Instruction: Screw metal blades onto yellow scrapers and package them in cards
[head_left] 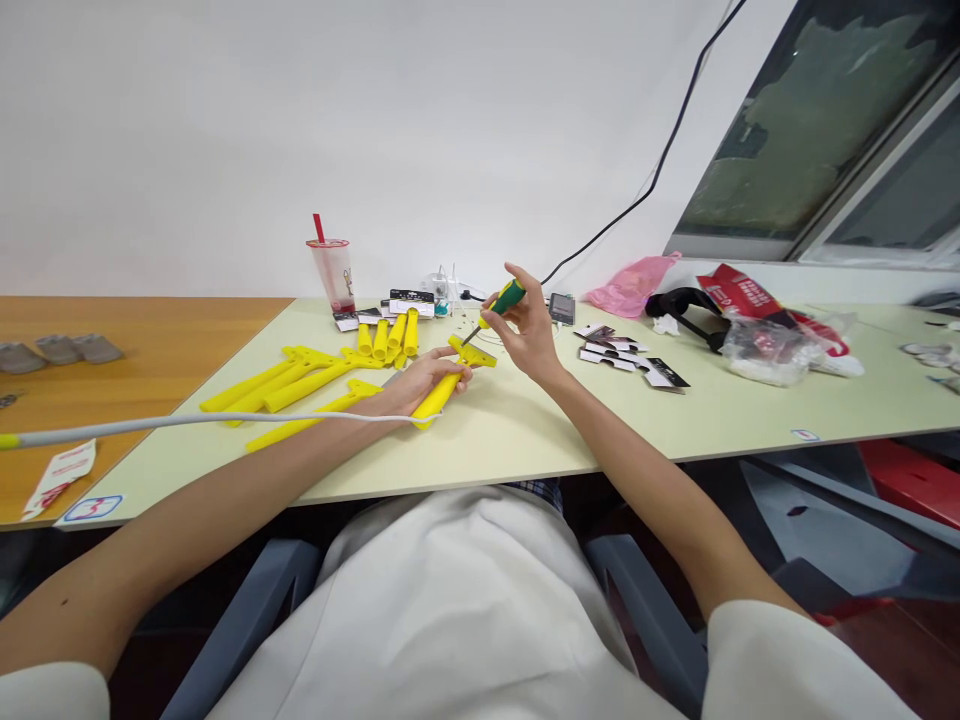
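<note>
Over the pale table (540, 440), holding a yellow scraper (442, 391) in the left hand (421, 380). Closed snugly around its neck with thumb and fingers, just under the flat head (484, 357). Tilting the head up and away, toward the right, and leaving the fat handle (432, 405) poking out below the fingers, back toward the white shirt (457, 600).

Pinching a screwdriver (505, 301) in the right hand (529, 325), by the green and yellow end, between thumb and fingers, with one finger up in the air. Pointing the thin metal part down and to the left, right at the scraper's head. Too small to tell whether touching it or just above.

To the left of the left hand, seeing other scrapers (296, 378) on the table, close together. Behind these, near the wall, seeing short yellow tubes (395, 334) beside black and white cards (412, 302), and a cup (334, 275) with a red straw. Past the right hand, seeing a small grey box (562, 309), more cards (660, 373), then a pink bag (634, 287) and a clear bag (769, 352) farther right.
</note>
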